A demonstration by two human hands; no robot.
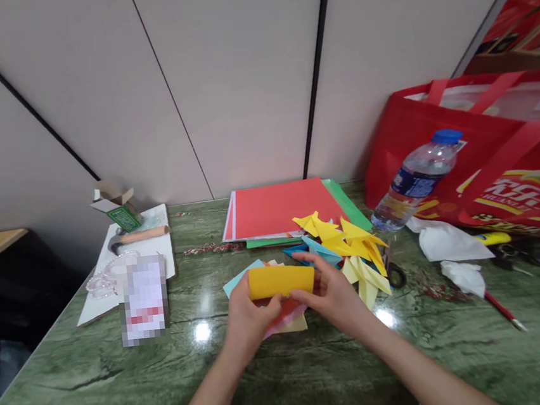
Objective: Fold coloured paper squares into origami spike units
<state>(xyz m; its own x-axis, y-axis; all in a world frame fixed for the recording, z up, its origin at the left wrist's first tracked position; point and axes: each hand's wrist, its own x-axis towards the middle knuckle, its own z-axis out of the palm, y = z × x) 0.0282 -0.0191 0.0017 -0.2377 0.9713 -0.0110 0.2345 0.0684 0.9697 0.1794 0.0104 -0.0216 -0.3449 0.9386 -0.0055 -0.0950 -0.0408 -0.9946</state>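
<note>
Between my two hands is a sheet of yellow paper (281, 281), folded over into a wide band. My left hand (250, 316) grips its left end, with the thumb at the lower edge. My right hand (333, 292) holds the right end, thumb below and fingers partly behind the paper. Under it lies a loose pile of coloured paper sheets (298, 322), partly covered by my hands. Just beyond my right hand are several folded yellow paper shapes (333, 238), a pale yellow one (366, 279) and blue ones (322, 251).
A stack of coloured paper (277, 208) lies near the wall. Scissors (395, 273) poke out beside the folded shapes. At right are a water bottle (418, 182), a red bag (484, 143), tissues (450, 242) and a red pen (504, 310). A white board (162, 243) bears a small box (125, 216) at left.
</note>
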